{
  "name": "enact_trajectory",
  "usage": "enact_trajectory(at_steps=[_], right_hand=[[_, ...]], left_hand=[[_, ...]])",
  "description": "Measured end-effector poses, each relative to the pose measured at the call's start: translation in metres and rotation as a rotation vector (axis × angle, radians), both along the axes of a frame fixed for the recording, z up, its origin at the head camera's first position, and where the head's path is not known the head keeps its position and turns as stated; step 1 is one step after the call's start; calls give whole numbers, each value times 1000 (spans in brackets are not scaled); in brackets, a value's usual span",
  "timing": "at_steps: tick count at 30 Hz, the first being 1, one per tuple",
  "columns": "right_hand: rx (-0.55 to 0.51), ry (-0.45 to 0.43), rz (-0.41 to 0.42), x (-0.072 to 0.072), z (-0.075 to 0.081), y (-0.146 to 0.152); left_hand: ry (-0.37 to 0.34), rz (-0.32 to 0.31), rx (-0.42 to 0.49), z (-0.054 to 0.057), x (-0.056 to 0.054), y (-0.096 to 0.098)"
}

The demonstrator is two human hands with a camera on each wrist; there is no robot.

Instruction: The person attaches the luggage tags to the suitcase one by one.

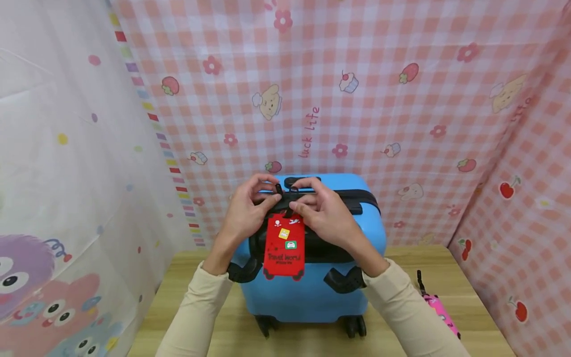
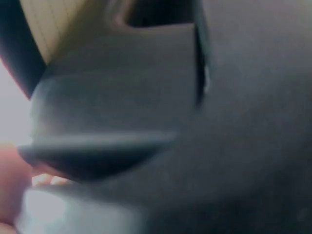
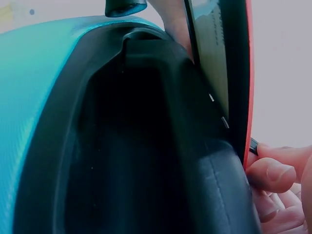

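A red luggage tag (image 1: 284, 245) printed "Travel World" hangs in front of the black handle area of a blue suitcase (image 1: 308, 292). My left hand (image 1: 247, 208) pinches the black strap end (image 1: 279, 189) between thumb and fingers. My right hand (image 1: 327, 213) pinches the strap just above the tag, where a dark loop shows by the fingertips. In the right wrist view, the tag (image 3: 250, 63) is seen edge-on beside the suitcase's black handle (image 3: 224, 180), with fingers (image 3: 275, 175) at the right. Dark handle plastic (image 2: 122, 97) fills most of the left wrist view.
A pink luggage tag (image 1: 441, 312) with a black strap lies on the wooden surface (image 1: 450, 277) to the right. The suitcase stands upright on its black wheels (image 1: 355, 326). Pink checked cloth (image 1: 312, 74) hangs behind, and a white patterned cloth (image 1: 80, 163) at left.
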State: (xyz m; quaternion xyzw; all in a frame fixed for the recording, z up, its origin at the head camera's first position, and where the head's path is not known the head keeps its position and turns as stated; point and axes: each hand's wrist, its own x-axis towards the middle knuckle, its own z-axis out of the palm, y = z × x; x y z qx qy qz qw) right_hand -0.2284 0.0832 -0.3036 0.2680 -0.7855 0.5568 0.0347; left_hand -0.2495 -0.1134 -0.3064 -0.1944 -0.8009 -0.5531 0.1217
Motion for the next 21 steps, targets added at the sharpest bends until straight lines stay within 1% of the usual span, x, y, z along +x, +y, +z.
enact_trajectory(at_steps=[4, 6, 8, 15, 19, 21], right_hand=[[-6, -26, 8, 1, 1, 1], [-6, -28, 6, 2, 1, 1], [-10, -26, -3, 3, 1, 0], [-60, -11, -31, 3, -1, -1], [-74, 11, -35, 3, -2, -2], [-77, 21, -35, 4, -3, -2]], left_hand=[[-18, 37, -40, 0, 1, 1], [-13, 55, -61, 1, 2, 2], [2, 65, -61, 1, 2, 2], [50, 51, -8, 2, 1, 5], [95, 51, 0, 2, 0, 6], [121, 39, -2, 1, 0, 7]])
